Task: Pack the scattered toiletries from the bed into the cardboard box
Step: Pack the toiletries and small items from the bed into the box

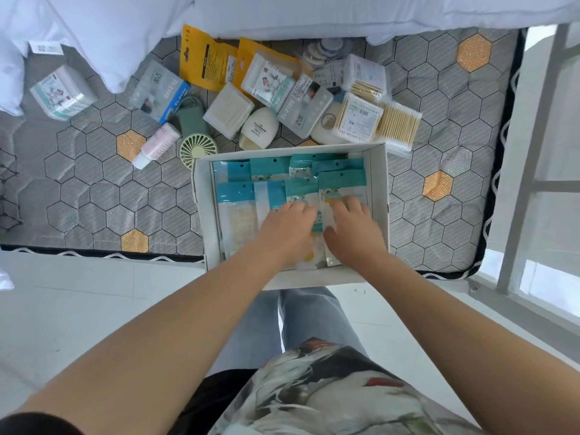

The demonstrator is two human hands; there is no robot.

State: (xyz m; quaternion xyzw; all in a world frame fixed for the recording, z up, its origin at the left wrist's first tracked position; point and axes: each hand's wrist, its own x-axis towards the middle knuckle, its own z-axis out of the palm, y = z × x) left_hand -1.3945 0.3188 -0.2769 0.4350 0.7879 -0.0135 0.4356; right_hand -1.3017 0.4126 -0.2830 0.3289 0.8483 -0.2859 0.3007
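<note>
Looking down at the mattress (94,199), the far half is where all the loose stuff sits, and the cardboard box (378,183) is parked right at the near edge, I'd guess so it's in easy reach of both the person and the pile. Inside it, teal packets (233,196) lie flat in overlapping rows, which reads like someone saving room for the bulkier things. Both hands are down in the box: left hand (290,226) and right hand (354,230) lie side by side, fingers mostly straight, pressing flat on the near-right packets and gripping nothing, probably squaring that layer. Not yet packed, just behind the box: cotton swab boxes (357,120), a little green fan (198,149) and a pink tube (157,146), so I'd say the job's maybe a third done
</note>
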